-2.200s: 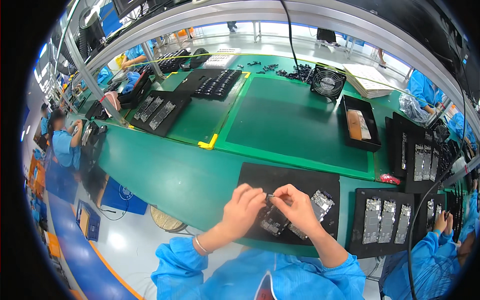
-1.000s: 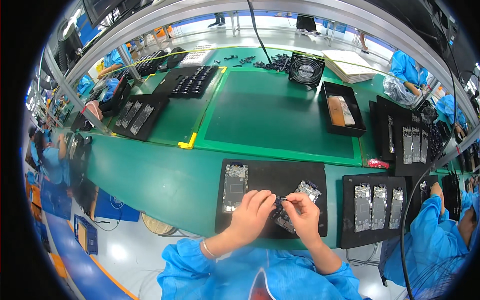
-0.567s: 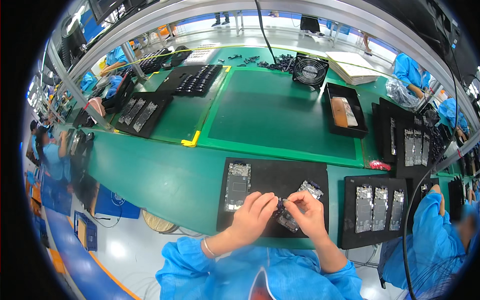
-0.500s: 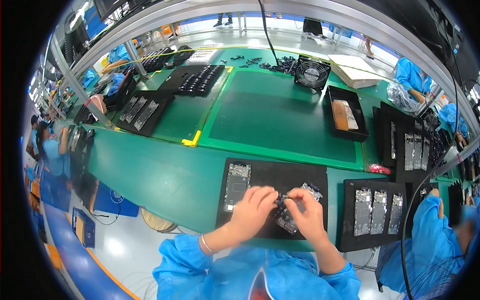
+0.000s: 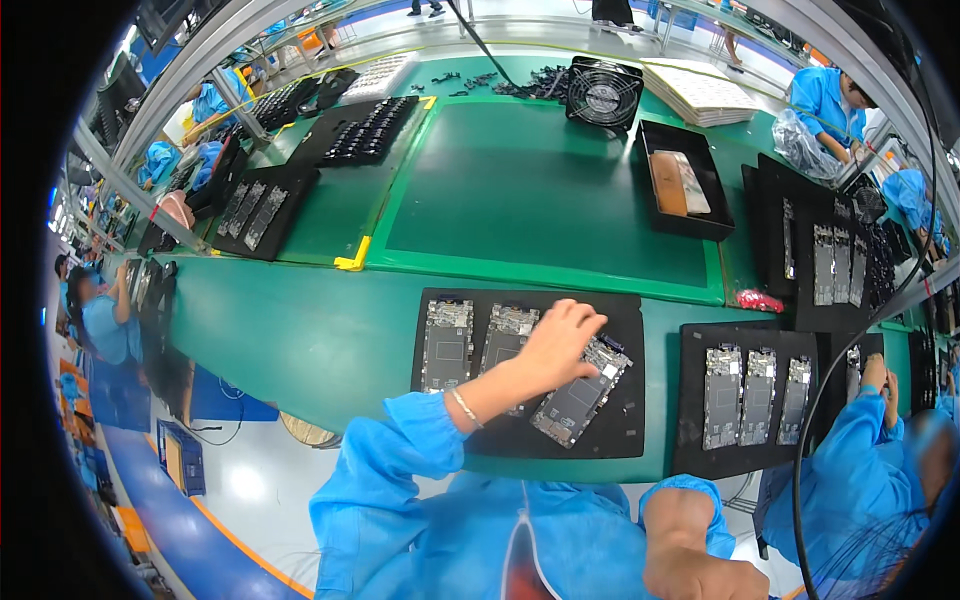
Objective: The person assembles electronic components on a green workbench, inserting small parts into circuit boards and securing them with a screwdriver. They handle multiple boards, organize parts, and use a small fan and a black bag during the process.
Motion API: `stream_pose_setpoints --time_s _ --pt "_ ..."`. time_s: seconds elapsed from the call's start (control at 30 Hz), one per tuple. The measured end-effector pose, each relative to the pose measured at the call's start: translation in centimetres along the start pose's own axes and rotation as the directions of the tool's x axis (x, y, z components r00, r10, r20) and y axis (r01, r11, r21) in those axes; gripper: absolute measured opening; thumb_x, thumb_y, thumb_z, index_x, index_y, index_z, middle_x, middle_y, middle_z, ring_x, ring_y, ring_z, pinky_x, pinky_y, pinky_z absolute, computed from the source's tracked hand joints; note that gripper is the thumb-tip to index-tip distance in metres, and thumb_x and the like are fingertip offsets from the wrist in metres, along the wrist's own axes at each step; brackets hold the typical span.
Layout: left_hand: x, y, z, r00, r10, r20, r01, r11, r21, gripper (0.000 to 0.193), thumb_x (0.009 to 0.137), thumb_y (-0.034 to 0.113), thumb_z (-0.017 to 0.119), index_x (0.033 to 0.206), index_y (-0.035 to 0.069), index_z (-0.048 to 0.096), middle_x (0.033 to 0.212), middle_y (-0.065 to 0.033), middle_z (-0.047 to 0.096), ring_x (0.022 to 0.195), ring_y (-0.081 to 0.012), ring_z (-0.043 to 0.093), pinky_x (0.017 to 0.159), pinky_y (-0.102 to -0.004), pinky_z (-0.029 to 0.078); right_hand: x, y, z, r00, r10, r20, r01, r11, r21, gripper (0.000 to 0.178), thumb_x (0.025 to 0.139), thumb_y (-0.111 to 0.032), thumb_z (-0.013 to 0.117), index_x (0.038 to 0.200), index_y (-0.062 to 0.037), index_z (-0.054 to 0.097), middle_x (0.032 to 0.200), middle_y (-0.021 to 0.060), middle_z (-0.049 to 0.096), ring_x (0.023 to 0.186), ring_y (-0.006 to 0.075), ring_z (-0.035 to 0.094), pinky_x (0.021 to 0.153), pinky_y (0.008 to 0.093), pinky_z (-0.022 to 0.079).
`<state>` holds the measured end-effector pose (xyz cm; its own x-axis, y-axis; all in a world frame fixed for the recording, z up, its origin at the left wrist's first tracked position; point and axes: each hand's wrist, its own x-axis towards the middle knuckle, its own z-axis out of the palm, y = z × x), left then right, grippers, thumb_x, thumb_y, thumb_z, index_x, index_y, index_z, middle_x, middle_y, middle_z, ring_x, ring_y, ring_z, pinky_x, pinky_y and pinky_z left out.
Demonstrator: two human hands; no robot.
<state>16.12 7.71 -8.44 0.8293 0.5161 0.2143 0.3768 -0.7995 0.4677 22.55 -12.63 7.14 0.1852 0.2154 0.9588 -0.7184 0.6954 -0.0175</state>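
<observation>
Three circuit boards lie on a black mat [image 5: 625, 430] in front of me. The left board [image 5: 447, 345] is in plain view. My left hand [image 5: 558, 348] reaches over the mat, fingers stretched and thumb apart, partly covering the middle board [image 5: 503, 345]. Its thumb is close to the upper edge of the right board [image 5: 578, 405], which lies tilted; whether it touches cannot be told. Low at the picture's edge, away from the mat, is my right hand [image 5: 695, 568]. Its fingers are curled closed, and what they may hold is hidden.
On the right, another black mat [image 5: 692, 455] bears three boards, beside a co-worker's blue sleeve [image 5: 850, 440]. A black tray [image 5: 720, 225] and a fan [image 5: 604, 92] stand farther back. A dark cable [image 5: 805, 450] hangs down at right.
Both hands were together over the right board. My right hand has dropped toward my body at the lower right, while the left has shifted up and opened. The view has shifted slightly.
</observation>
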Motion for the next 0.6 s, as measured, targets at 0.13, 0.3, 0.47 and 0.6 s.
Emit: stream_pose_setpoints --time_s 0.13,0.3,0.47,0.6 --pt "1.3 0.6 1.4 0.985 0.02 0.171 -0.021 1.0 0.008 0.066 0.059 0.018 0.08 0.116 0.004 0.05 0.114 -0.0116 0.05 0.114 -0.0322 0.04 0.096 -0.0398 0.039 0.9 -0.7 0.0 0.994 0.055 -0.09 -0.055 0.998 -0.001 0.029 0.091 -0.035 0.05 0.073 -0.0137 0.057 0.067 -0.0031 0.047 0.061 0.0112 0.053 0.073 0.0487 0.051" --pt "0.5 1.5 -0.4 0.991 -0.043 0.129 0.059 0.991 -0.123 0.056 0.063 0.016 0.078 0.112 0.006 0.052 0.113 -0.0095 0.051 0.111 -0.0319 0.043 0.092 -0.0385 0.042 1.8 -0.7 -1.1 0.997 0.07 0.014 -0.07 0.997 0.021 0.019 0.09 -0.024 0.051 0.075 -0.0131 0.057 0.067 -0.0017 0.048 0.063 0.0116 0.054 0.072 0.0482 0.051" --pt "-1.1 1.9 -3.4 0.994 0.044 -0.104 -0.051 0.997 -0.066 0.052 0.064 0.014 0.076 0.109 0.006 0.051 0.113 -0.0091 0.051 0.11 -0.0322 0.043 0.09 -0.0385 0.044 1.1 -0.7 -1.4 0.99 0.021 0.136 -0.022 1.0 0.005 0.016 0.089 -0.021 0.053 0.077 -0.0109 0.058 0.071 0.0018 0.052 0.065 0.0145 0.056 0.072 0.0458 0.051" --pt "-2.4 2.2 -4.4 0.979 0.053 -0.198 -0.068 0.995 -0.068 0.049 0.066 0.017 0.074 0.109 0.006 0.053 0.111 -0.01 0.051 0.107 -0.0338 0.044 0.089 -0.0406 0.042 0.2 -1.9 -3.0 0.83 0.558 -0.006 -0.282 0.411 -0.867 0.012 0.085 -0.015 0.054 0.078 -0.0087 0.061 0.07 0.0047 0.055 0.063 0.0167 0.056 0.063 0.0371 0.048"
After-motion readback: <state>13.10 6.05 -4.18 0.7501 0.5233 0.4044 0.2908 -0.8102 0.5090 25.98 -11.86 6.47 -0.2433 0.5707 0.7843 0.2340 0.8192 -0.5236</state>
